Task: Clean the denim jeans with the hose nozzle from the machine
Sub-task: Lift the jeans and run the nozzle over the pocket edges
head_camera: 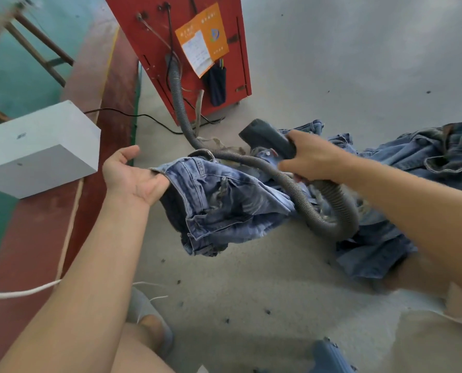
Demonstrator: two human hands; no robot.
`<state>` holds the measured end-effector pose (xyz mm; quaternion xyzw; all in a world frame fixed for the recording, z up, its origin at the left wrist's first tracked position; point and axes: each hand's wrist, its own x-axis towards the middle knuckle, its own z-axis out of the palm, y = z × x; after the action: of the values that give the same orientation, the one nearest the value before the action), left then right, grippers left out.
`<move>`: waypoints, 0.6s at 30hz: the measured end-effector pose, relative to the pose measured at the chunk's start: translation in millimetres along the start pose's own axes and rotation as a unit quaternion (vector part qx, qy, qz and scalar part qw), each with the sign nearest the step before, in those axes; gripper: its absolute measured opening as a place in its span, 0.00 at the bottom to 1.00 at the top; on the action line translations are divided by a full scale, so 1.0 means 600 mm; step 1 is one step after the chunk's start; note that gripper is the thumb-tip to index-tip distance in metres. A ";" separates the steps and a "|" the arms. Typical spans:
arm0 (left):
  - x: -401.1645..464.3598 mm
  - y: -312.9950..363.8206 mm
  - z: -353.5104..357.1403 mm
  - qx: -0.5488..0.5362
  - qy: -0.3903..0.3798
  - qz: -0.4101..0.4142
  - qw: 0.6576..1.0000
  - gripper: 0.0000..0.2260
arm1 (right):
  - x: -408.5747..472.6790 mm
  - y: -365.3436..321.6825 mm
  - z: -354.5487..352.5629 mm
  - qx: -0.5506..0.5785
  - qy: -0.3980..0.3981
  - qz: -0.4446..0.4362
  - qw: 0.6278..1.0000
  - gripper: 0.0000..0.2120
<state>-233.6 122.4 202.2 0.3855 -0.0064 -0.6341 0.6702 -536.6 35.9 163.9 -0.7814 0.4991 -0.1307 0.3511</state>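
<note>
A garment workshop or small factory floor is indicated. A red metal machine cabinet (170,49) bearing an orange notice sheet (201,39) is stood on a bare painted concrete floor (359,63). Denim jeans (418,154) are heaped loose beside a ribbed grey hose (177,92).

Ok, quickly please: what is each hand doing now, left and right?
Left hand: holds the denim jeans at the edge, with the fingers tucked behind the fabric.
Right hand: grips the hose nozzle.

2 hands (133,176) (313,160), 1 hose (300,200), 1 red machine (154,49), 1 grey box (41,146).
</note>
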 end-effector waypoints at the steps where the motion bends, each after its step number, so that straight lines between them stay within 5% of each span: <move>1: 0.002 0.004 -0.001 -0.024 0.006 0.016 1.000 0.38 | -0.012 0.006 -0.020 -0.043 -0.010 -0.034 0.998 0.11; 6: 0.010 0.010 0.011 -0.083 0.007 0.064 0.994 0.37 | -0.089 0.053 -0.081 -0.139 -0.137 -0.058 0.979 0.13; 18: 0.006 0.006 0.008 -0.068 -0.044 0.050 0.995 0.33 | -0.069 0.012 -0.050 -0.062 -0.159 -0.069 0.983 0.13</move>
<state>-232.4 116.2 205.6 0.3101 -0.0118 -0.6148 0.7250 -577.8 57.7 186.7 -0.8447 0.3889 0.0027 0.3676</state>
